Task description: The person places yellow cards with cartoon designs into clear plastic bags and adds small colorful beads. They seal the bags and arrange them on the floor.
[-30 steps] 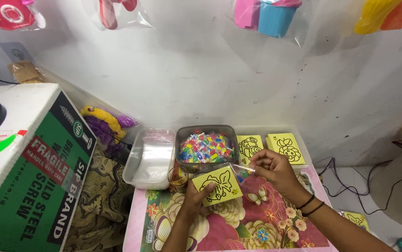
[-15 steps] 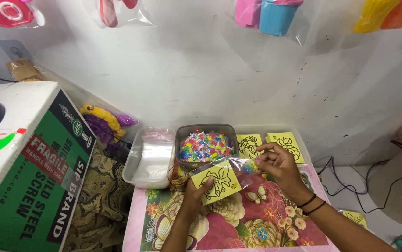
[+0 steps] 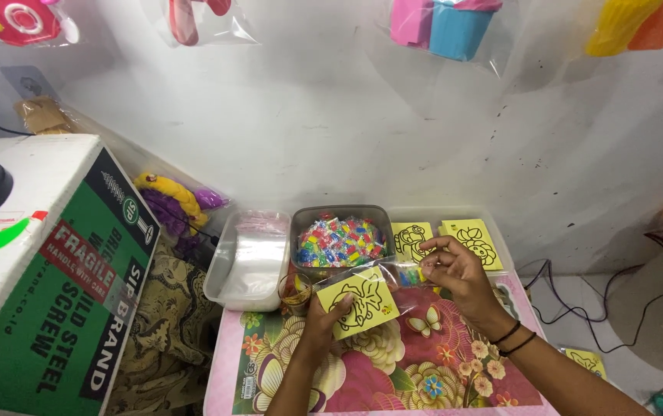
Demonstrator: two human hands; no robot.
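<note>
Left hand: the left hand (image 3: 323, 320) pinches the yellow picture card (image 3: 359, 302) at its lower left corner, thumb on the printed face, the other fingers hidden behind it. The grip is narrow and closed on the card.

Right hand: the right hand (image 3: 454, 273) is closed in a fingertip pinch on the far end of the clear plastic sleeve (image 3: 381, 276), thumb and forefinger nearly together. A few small coloured pieces show inside the sleeve just beside those fingertips; what they are I cannot tell.

Card against sleeve: the card lies to the left of the right-hand pinch and up and to the right of the left-hand pinch. It appears to sit in the left part of the sleeve, though how far in is hard to judge through the glare.

Long axis: the sleeve runs roughly left to right between the two hands, rising slightly toward the right. The card is tilted, its right edge higher.

Nearer hand: the left hand is on the card itself; the right touches only the sleeve.

Beyond the grips: a tub of coloured sweets (image 3: 338, 239) stands just past the card, with a clear tray of plastic bags (image 3: 248, 258) to its left and more yellow cards (image 3: 441, 237) just past the right hand.

Below the grips: a pink flowered mat (image 3: 393, 362).
</note>
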